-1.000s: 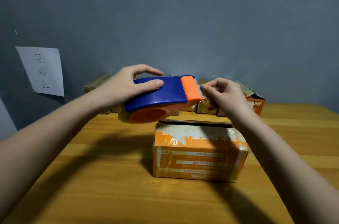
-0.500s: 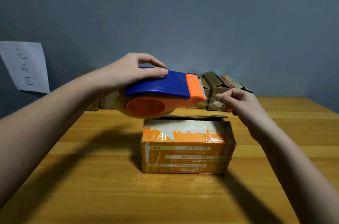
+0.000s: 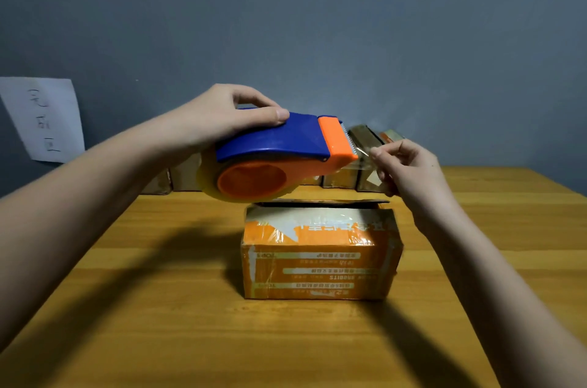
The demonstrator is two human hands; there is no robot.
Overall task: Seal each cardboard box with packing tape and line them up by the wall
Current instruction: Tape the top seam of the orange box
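We grip the tape dispenser (image 3: pixel 279 156) in our left hand (image 3: pixel 222 114), above the orange box (image 3: pixel 320 254) at table centre. At 3 o'clock of its blade, our right hand (image 3: pixel 409 168) pinches the clear tape end (image 3: pixel 365 165). Risk: the thin film may slip free, fold onto itself, or land off the lid seam.

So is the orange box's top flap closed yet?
Not fully. The orange box shows a dark gap under its top flap along the far edge, and no new tape crosses it.
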